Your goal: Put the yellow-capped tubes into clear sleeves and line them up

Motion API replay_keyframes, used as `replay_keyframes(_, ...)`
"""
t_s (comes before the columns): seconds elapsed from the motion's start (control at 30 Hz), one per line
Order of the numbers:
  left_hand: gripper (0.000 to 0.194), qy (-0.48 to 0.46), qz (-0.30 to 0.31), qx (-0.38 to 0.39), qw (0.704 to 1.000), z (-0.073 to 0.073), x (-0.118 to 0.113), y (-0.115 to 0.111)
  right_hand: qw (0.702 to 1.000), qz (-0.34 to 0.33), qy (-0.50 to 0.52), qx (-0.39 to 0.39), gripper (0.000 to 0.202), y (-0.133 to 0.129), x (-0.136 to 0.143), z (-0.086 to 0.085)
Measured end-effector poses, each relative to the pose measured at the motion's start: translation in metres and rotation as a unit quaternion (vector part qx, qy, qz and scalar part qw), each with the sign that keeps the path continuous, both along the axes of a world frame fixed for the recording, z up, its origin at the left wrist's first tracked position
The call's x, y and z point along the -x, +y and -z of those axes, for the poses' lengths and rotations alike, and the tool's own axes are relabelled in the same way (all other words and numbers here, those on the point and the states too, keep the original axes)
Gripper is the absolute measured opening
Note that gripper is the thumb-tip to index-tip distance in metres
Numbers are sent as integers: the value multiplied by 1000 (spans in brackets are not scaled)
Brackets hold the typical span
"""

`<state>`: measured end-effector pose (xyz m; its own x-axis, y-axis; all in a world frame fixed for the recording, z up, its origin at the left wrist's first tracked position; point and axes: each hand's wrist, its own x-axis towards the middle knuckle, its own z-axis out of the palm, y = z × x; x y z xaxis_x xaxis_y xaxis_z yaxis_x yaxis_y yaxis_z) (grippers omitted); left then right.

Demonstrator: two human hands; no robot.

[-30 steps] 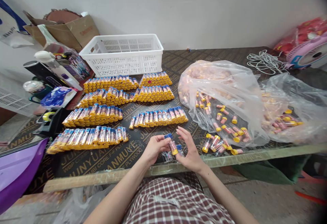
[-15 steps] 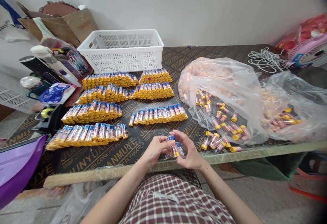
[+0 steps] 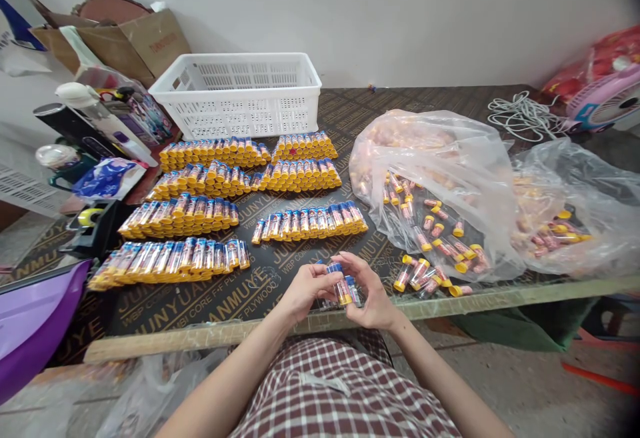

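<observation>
A small clear tube [image 3: 343, 290] with a blue cap on top and a yellow end below is held between my hands near the table's front edge. My left hand [image 3: 311, 289] pinches it from the left with thumb and fingers. On the right side, my right hand [image 3: 369, 295] curves round the same tube, thumb low and fingertips near the cap. More blue-capped tubes show partly behind my fingers. Several rows of blue-and-yellow tubes [image 3: 310, 223] lie stacked to the left and ahead. Loose yellow-capped tubes [image 3: 420, 275] lie right of my right hand.
Behind the rows stands a white basket [image 3: 245, 105]. Clear plastic bags [image 3: 450, 151] spill tubes on the right, near a coiled cable [image 3: 525, 116] and pink fan [image 3: 607, 101]. A tape dispenser [image 3: 93, 225] and purple tray [image 3: 45, 331] are at the left.
The view has shifted very slightly. Both hands keep nearly the same hold on the tube.
</observation>
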<state>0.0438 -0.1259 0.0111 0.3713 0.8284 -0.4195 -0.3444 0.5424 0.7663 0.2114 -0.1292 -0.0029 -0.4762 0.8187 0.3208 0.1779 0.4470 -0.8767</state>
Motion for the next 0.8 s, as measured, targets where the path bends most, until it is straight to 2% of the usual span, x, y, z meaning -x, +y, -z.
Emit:
replay_keyframes(0.1, 41, 16, -13, -11, 1000, 8, 4, 5, 999, 3, -34, -42, 84, 12, -2, -7)
replay_keyframes(0.17, 41, 115, -37, -50, 991, 18, 9, 10, 993, 23, -67, -97, 81, 32, -1, -14)
replay_keyframes(0.2, 38, 204, -44, -84, 974, 24, 12, 12, 987, 40, -85, -128, 81, 45, 0, -18)
replay_keyframes(0.23, 34, 308, -43, -124, 942, 29, 14, 14, 980, 63, -104, -158, 80, 60, 3, -22)
replay_keyframes(0.3, 25, 497, -18, -198, 844, 40, 19, 16, 962, 80, -166, -203, 78, 91, 11, -28)
replay_keyframes(0.33, 22, 559, 0, -222, 799, 44, 20, 17, 954, 78, -202, -209, 78, 106, 16, -29)
replay_keyframes(0.37, 19, 596, 16, -237, 767, 48, 21, 17, 945, 74, -239, -210, 78, 119, 21, -30)
replay_keyframes(0.43, 12, 625, 36, -247, 740, 52, 22, 18, 926, 68, -311, -201, 77, 138, 32, -28)
replay_keyframes(0.53, 6, 623, 38, -234, 745, 57, 23, 20, 908, 60, -370, -186, 76, 148, 40, -25)
replay_keyframes(0.63, 7, 585, 6, -228, 778, 63, 27, 22, 899, 84, -384, -194, 79, 147, 30, -27)
replay_keyframes(0.7, 8, 518, -30, -223, 825, 67, 30, 22, 879, 166, -413, -173, 75, 144, 8, -31)
replay_keyframes(0.73, 9, 473, -49, -216, 853, 69, 31, 21, 859, 227, -434, -147, 70, 142, -6, -32)
replay_keyframes(0.8, 20, 386, -80, -193, 899, 72, 31, 20, 827, 313, -456, -97, 57, 137, -41, -31)
